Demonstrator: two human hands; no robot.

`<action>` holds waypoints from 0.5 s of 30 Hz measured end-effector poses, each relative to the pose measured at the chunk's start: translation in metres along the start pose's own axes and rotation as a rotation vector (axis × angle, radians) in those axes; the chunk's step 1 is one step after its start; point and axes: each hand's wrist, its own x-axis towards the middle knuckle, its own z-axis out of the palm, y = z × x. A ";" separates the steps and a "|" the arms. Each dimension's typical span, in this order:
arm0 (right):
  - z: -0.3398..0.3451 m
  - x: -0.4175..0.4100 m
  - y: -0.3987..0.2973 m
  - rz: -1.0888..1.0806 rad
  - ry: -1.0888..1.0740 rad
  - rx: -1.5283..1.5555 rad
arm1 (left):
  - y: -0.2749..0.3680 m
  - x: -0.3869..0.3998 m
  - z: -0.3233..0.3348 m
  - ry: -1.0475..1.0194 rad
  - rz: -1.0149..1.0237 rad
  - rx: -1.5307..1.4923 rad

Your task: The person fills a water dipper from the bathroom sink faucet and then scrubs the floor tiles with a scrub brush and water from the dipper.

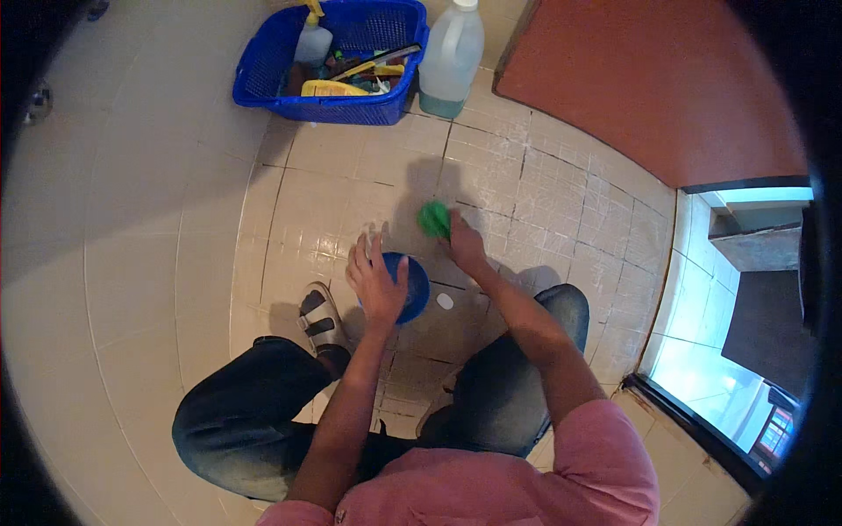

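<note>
My right hand (466,242) is closed around a green scrubber (433,219), low over the beige floor tiles. The scrubber is blurred, so its exact kind is hard to tell. My left hand (378,279) is spread over the left side of a round blue bowl (416,289). Its fingers are apart and reach past the rim; no firm hold on the bowl shows. What the bowl contains is partly hidden by this hand. Just right of the bowl, a small white oval piece (445,301) lies flat on the floor.
A blue plastic basket (348,112) holds a spray bottle (314,43) and cleaning items. Beside it stands a translucent jug (454,59) with greenish liquid low inside. A reddish-brown door (644,85) borders the right, near a doorway. My sandalled foot (323,322) is left of the bowl.
</note>
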 end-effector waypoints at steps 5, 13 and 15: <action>-0.019 0.023 0.063 -0.009 0.111 -0.198 | -0.009 -0.019 0.013 -0.106 0.045 0.175; 0.018 0.058 -0.017 -0.150 0.067 -0.312 | -0.006 -0.017 0.009 -0.244 0.371 0.181; 0.022 0.017 -0.027 -0.250 -0.117 -0.240 | -0.009 -0.013 0.000 -0.273 0.325 0.168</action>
